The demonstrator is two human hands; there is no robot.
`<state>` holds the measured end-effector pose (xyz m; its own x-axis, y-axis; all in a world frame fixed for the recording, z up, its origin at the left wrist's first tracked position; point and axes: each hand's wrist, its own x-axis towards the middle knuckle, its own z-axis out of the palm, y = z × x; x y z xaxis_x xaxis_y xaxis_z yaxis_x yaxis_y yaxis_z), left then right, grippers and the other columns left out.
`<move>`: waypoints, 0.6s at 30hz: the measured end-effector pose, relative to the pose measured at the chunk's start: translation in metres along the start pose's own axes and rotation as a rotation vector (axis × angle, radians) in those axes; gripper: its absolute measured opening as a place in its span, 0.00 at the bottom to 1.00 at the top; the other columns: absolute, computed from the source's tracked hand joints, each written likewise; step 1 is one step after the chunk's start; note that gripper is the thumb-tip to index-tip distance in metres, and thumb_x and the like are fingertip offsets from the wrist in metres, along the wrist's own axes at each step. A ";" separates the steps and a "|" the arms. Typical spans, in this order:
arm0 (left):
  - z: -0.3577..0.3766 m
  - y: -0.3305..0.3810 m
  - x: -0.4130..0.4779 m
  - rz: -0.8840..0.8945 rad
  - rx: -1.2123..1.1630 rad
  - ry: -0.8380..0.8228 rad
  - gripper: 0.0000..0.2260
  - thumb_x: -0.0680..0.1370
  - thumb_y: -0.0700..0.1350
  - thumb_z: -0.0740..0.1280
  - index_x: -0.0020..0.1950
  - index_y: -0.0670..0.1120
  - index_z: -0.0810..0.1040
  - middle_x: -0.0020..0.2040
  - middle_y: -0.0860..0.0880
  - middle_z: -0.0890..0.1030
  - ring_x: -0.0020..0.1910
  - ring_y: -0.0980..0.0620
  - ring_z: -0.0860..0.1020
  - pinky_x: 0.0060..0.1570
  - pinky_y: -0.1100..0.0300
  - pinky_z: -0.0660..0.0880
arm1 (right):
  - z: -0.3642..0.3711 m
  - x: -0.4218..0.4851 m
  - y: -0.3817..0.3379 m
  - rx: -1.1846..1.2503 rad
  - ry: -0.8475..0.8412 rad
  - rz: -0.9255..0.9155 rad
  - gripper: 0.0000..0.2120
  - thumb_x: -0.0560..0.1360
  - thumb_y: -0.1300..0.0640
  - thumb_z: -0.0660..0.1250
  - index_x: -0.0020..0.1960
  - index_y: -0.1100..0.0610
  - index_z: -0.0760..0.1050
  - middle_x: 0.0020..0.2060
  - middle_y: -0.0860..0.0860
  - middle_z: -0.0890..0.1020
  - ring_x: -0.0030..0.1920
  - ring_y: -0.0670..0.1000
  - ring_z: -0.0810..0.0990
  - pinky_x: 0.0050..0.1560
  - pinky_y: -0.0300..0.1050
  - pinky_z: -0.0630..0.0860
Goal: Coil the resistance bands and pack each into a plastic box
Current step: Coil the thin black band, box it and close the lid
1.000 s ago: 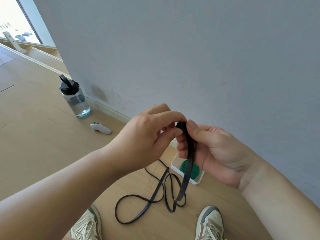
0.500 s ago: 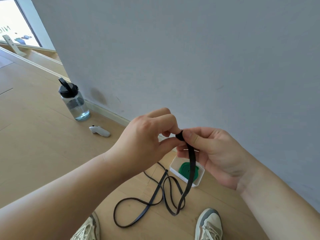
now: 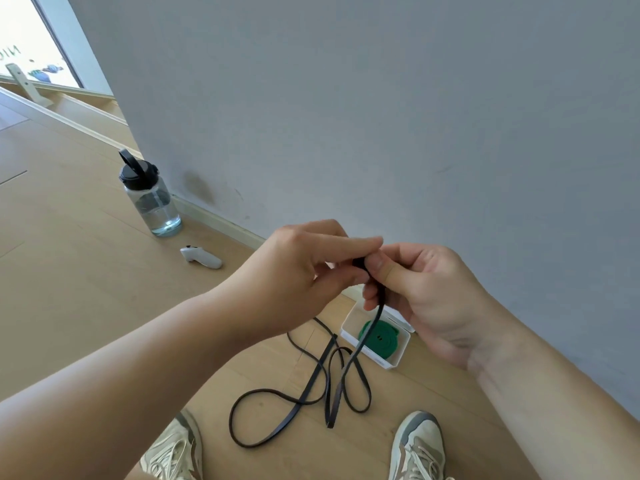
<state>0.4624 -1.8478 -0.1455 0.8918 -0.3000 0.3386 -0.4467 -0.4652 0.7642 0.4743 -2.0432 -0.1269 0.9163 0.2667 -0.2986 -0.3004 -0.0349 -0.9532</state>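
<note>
The long, thin, flat black rubber resistance band (image 3: 302, 402) looks light, limp and stretchy, so judge it as something that will sag, twist and spring loose from a coil unless you keep every turn pinned; its surface probably grips skin well enough not to slide. Take hold of it at the tip and roll from there, which is where you have it. Your left hand (image 3: 294, 282) pinches the band's upper end between curled thumb and forefinger (image 3: 360, 242), and your right hand (image 3: 422, 299) meets it there, thumb (image 3: 388, 271) pressed on the small black bend and the other fingers curled behind the strand. Both hands are closed on the band in mid-air, and how tight the first turn is cannot be told. The rest hangs down and lies in loose loops on the wooden floor (image 3: 86, 289) between your shoes, just beside the open white plastic box (image 3: 389, 364) holding a coiled green band (image 3: 381, 339).
</note>
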 end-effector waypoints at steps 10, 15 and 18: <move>-0.001 0.002 0.006 0.091 0.128 0.089 0.09 0.80 0.40 0.72 0.61 0.46 0.83 0.48 0.56 0.78 0.45 0.58 0.78 0.47 0.70 0.73 | -0.003 0.003 -0.003 0.332 -0.138 0.131 0.15 0.76 0.57 0.69 0.56 0.67 0.84 0.49 0.62 0.84 0.43 0.54 0.85 0.48 0.48 0.85; 0.000 0.004 0.005 0.055 0.106 0.096 0.09 0.78 0.42 0.75 0.57 0.47 0.81 0.48 0.54 0.78 0.48 0.53 0.79 0.45 0.72 0.70 | -0.004 0.003 -0.002 0.375 -0.188 0.197 0.17 0.76 0.55 0.70 0.58 0.67 0.84 0.46 0.60 0.84 0.43 0.54 0.85 0.49 0.49 0.85; 0.000 0.005 0.004 0.054 0.086 0.110 0.10 0.76 0.43 0.77 0.54 0.47 0.80 0.47 0.54 0.78 0.48 0.51 0.78 0.43 0.72 0.69 | -0.006 0.002 -0.003 0.376 -0.228 0.205 0.16 0.76 0.56 0.69 0.58 0.66 0.83 0.44 0.59 0.84 0.43 0.54 0.84 0.52 0.50 0.85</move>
<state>0.4640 -1.8517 -0.1403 0.8668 -0.2351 0.4396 -0.4942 -0.5217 0.6954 0.4788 -2.0482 -0.1248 0.7594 0.4964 -0.4206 -0.5823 0.2301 -0.7797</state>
